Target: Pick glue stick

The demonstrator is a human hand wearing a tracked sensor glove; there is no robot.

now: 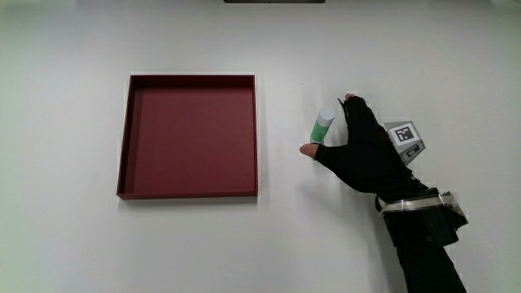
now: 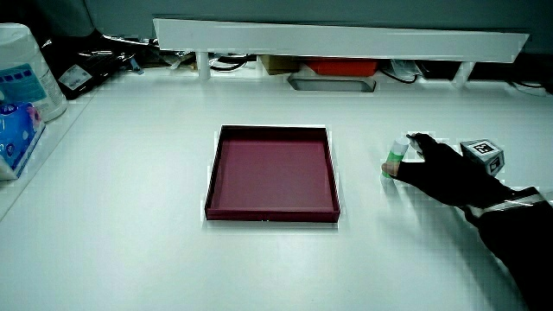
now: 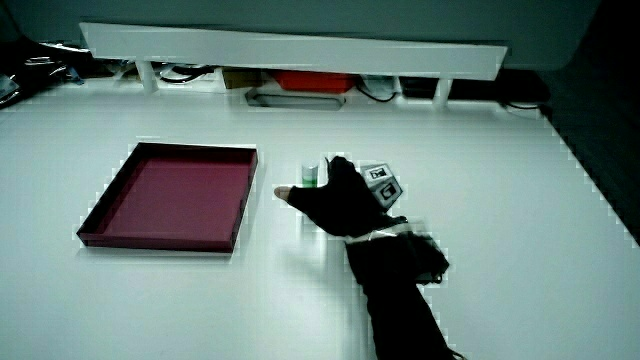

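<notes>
A green glue stick with a white cap lies on the white table beside the dark red tray. The gloved hand rests on the table next to it, with the stick between thumb and forefinger. The thumb tip touches the end of the stick nearer the person, and the forefinger reaches out beside the cap with a small gap. The fingers are spread and hold nothing. The patterned cube sits on the back of the hand. In both side views the glue stick lies just ahead of the hand.
The red tray has low walls and nothing in it. In a side view a white tub and a blue packet stand at the table's edge. A low white partition runs along the table's end.
</notes>
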